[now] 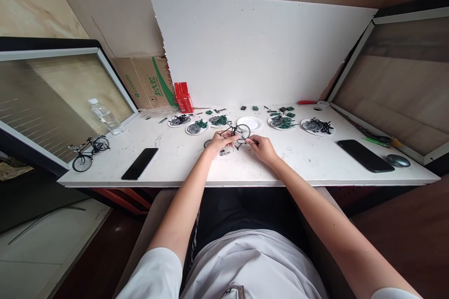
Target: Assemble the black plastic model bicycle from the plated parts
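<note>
Above the table's front middle, my left hand (220, 142) is closed around a part-built black model bicycle (243, 131), its spoked wheel upright and facing me. My right hand (263, 148) is at the right of that wheel, thumb and fingers pinched together. Whatever sits in that pinch is too small to make out. Beneath the hands lie small loose dark parts (224, 153). Another small wheel (207, 143) shows partly behind my left wrist.
Behind the hands stand several white plates, one bare (253, 122), others with black parts (317, 126) or green parts (196, 126). A finished model bicycle (89, 151), a water bottle (105, 116) and a phone (139, 164) are left. Right are another phone (365, 155) and a mouse (398, 160).
</note>
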